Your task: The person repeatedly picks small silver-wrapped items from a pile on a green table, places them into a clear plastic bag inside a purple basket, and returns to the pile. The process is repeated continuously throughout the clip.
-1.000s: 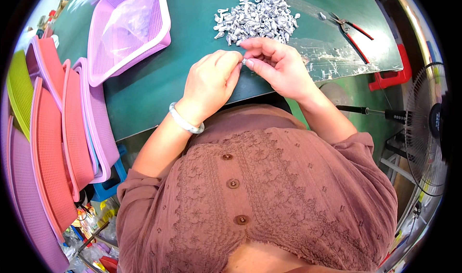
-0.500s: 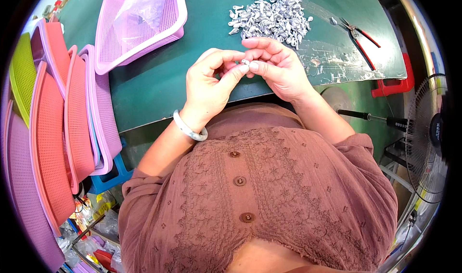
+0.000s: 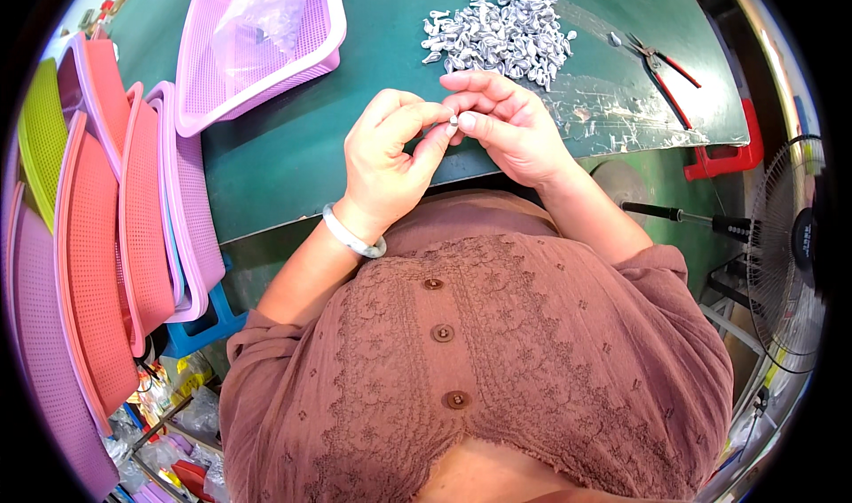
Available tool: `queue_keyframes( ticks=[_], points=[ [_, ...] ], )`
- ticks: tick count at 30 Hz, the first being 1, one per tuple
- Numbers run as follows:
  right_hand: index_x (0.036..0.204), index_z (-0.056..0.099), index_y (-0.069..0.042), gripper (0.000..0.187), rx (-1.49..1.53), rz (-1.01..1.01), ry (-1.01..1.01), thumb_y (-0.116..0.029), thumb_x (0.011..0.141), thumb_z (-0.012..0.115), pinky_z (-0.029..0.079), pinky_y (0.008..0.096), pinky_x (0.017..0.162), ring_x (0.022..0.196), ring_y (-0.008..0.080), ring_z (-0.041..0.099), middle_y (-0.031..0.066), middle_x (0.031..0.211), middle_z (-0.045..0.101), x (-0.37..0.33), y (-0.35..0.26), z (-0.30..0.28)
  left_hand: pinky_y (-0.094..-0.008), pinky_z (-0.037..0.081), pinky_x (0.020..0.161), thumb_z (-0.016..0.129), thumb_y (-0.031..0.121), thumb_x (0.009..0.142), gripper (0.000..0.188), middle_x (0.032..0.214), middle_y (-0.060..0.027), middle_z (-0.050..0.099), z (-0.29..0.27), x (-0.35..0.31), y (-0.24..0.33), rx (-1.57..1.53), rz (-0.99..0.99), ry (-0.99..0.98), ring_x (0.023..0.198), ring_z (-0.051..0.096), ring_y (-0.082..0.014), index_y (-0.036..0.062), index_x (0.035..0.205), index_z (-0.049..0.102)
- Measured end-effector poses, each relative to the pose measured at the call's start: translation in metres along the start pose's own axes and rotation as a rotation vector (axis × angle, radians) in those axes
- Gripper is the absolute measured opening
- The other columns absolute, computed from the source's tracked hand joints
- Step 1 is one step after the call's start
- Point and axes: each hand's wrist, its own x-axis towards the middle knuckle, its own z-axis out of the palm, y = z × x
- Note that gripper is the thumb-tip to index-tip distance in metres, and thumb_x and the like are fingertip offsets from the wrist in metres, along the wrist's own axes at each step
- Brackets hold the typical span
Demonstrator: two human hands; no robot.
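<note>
My left hand (image 3: pixel 390 148) and my right hand (image 3: pixel 510 129) meet over the near edge of the green table (image 3: pixel 275 175). Between their fingertips is a small silvery-grey piece (image 3: pixel 453 121), mostly covered by the fingers. Both hands are closed in a pinch on it, thumbs against forefingers. Just beyond the right hand lies a heap of small grey, teardrop-shaped pieces (image 3: pixel 506 37). Whether the held piece is of the same kind is too small to tell.
A purple mesh basket (image 3: pixel 240 104) with a clear plastic bag (image 3: pixel 262 24) inside stands at the far left. Red-handled pliers (image 3: pixel 661 68) lie to the right of the heap. Stacked coloured baskets (image 3: pixel 98 263) crowd the left side. A black fan (image 3: pixel 790 246) stands at the right.
The fingertips have shifted slightly around the small piece, and the left thumb has moved a little. Both hands stay in nearly the same place.
</note>
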Motion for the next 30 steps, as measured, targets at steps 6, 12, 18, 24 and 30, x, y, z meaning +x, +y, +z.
queue_keyframes(
  ticks=[6,12,18,24,30],
  points=[
    [0.116,0.047,0.001,0.035,0.024,-0.006,-0.014,-0.001,0.082,0.055,0.046,0.0265,0.075,0.084,0.0137,0.056,0.008,0.094,0.058,0.0003,0.0002,-0.0013,-0.024,0.046,0.053,0.064,-0.002,0.07,0.015,0.072,-0.0058,0.054,-0.0012,-0.0008,0.0006,0.041,0.03,-0.01,0.061,0.056,-0.0141,0.0038,0.083,0.063],
    [0.115,0.047,0.0,0.036,0.019,-0.008,-0.018,0.002,0.08,0.055,0.046,0.0259,0.077,0.084,0.0134,0.056,0.0076,0.093,0.058,0.0001,0.0002,-0.0016,-0.024,0.047,0.054,0.064,-0.004,0.07,0.016,0.073,-0.0061,0.055,-0.001,-0.0024,0.002,0.021,0.044,-0.006,0.062,0.056,-0.0142,0.0035,0.084,0.063],
    [0.115,0.047,0.001,0.036,0.036,-0.011,-0.014,0.003,0.08,0.055,0.047,0.0256,0.076,0.083,0.013,0.057,0.0076,0.092,0.058,0.0001,-0.0003,-0.0007,-0.0231,0.046,0.055,0.065,-0.003,0.07,0.017,0.075,-0.006,0.055,-0.0006,-0.0051,-0.0006,-0.013,0.016,-0.004,0.064,0.056,-0.0133,0.0034,0.086,0.064],
    [0.115,0.048,0.001,0.037,0.019,-0.025,0.003,0.003,0.079,0.056,0.047,0.025,0.077,0.083,0.0123,0.056,0.0072,0.091,0.058,0.0002,0.0003,-0.0008,-0.0219,0.044,0.054,0.066,-0.001,0.07,0.018,0.074,-0.0048,0.055,-0.001,-0.006,0.0016,-0.026,-0.019,-0.012,0.061,0.053,-0.0114,0.004,0.087,0.063],
    [0.115,0.048,0.0,0.037,-0.012,-0.032,0.017,0.003,0.079,0.057,0.046,0.0243,0.077,0.083,0.012,0.056,0.0066,0.09,0.059,0.0002,0.0003,-0.0002,-0.0219,0.042,0.053,0.065,0.002,0.072,0.013,0.072,-0.0036,0.054,-0.0037,-0.0056,0.0023,-0.031,-0.039,-0.02,0.06,0.05,-0.0097,0.0036,0.085,0.063]
  ],
)
